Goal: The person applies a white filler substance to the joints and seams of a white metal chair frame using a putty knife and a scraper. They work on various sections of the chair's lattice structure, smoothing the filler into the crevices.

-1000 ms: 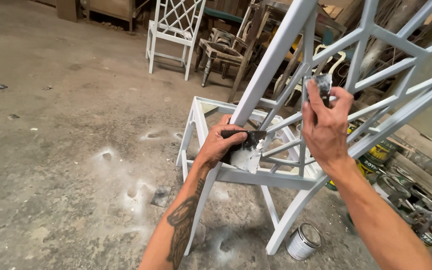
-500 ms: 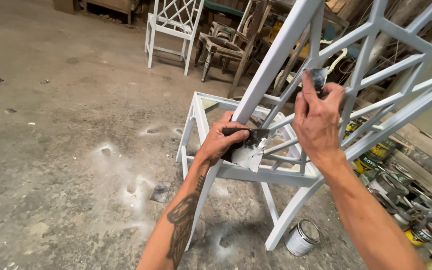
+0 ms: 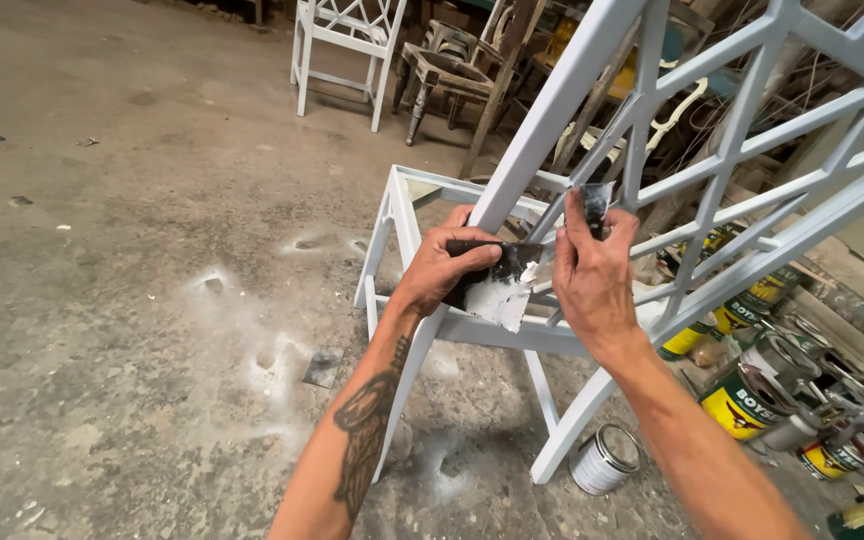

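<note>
A white-painted lattice-back chair frame [image 3: 592,80] stands tilted in front of me on a concrete floor. My left hand [image 3: 449,266] grips a dark flat board smeared with white filler [image 3: 501,292], held against the frame's rail. My right hand [image 3: 592,270] pinches a small dark scraper blade [image 3: 593,203] between thumb and fingers, close beside the board and against a lattice slat. The two hands nearly touch.
An open paint can [image 3: 605,459] sits on the floor under the frame. Several yellow and green tins [image 3: 752,395] crowd the right side. Another white chair [image 3: 344,40] and a bare wooden chair [image 3: 447,70] stand further back. White stains [image 3: 282,350] mark the floor.
My right hand with the scraper has come down and left from the upper lattice toward the filler board. My left hand has kept the board in place.
</note>
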